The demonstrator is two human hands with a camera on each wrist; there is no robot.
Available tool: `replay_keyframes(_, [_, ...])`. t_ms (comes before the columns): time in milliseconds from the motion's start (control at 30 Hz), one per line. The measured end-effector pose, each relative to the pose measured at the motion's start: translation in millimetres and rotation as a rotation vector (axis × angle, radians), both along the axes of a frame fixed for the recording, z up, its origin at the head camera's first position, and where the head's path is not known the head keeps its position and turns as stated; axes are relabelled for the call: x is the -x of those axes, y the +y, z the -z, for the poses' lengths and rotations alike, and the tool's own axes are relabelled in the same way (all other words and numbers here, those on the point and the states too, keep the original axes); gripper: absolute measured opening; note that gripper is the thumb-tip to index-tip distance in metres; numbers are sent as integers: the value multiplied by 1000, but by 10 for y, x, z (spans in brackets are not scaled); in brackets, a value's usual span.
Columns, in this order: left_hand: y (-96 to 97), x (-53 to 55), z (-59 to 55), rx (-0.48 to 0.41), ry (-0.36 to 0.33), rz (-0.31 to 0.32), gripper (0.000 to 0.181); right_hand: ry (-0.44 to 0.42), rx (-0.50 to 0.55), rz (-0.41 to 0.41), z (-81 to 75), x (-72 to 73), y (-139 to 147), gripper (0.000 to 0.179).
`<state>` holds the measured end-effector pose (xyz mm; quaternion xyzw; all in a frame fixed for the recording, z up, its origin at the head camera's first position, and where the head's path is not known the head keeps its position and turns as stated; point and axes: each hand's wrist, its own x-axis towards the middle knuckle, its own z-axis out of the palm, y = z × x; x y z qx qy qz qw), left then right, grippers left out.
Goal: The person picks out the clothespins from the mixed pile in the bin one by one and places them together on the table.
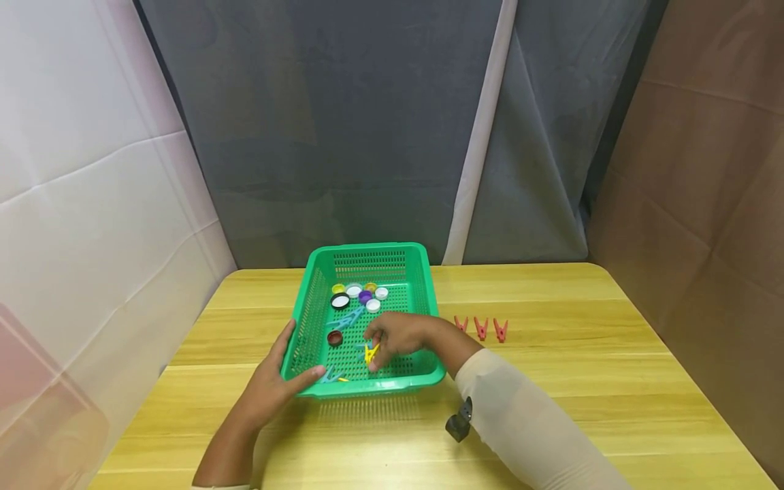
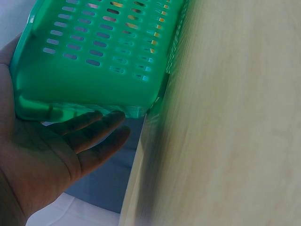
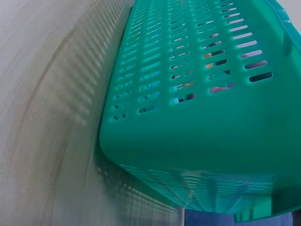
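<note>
A green plastic basket (image 1: 361, 388) sits on the table, holding several bottle caps and plastic clothespins. My left hand (image 1: 267, 389) grips its near left corner, thumb over the rim and the other fingers outside. From the left wrist, the left fingers (image 2: 101, 146) show against the rim. Inside the basket, my right hand (image 1: 401, 335) reaches down with bent fingers. Thumb and forefinger stand apart around a yellow clothespin (image 1: 370, 353). Blue clothespins (image 1: 348, 319) lie farther back and near the front wall. The basket wall hides the right hand in the right wrist view.
Three red clothespins (image 1: 481, 329) stand in a row on the wooden table (image 1: 569, 367), right of the basket. White caps (image 1: 373, 305), a purple cap (image 1: 365, 297), a black-rimmed cap (image 1: 339, 301) and a dark red cap (image 1: 334, 338) lie in the basket. Grey curtains (image 1: 343, 136) hang behind.
</note>
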<state>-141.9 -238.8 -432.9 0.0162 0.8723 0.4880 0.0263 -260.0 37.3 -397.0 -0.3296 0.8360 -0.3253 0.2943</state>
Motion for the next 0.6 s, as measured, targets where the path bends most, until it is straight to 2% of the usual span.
replay_keyframes(267, [0,-3,13,-2,0,0,111,22,83,23,-8,3,34,63])
replay_keyframes(600, [-3,-4,14,-6,-10,-6,111,55,80,11,-28,-8,48,65])
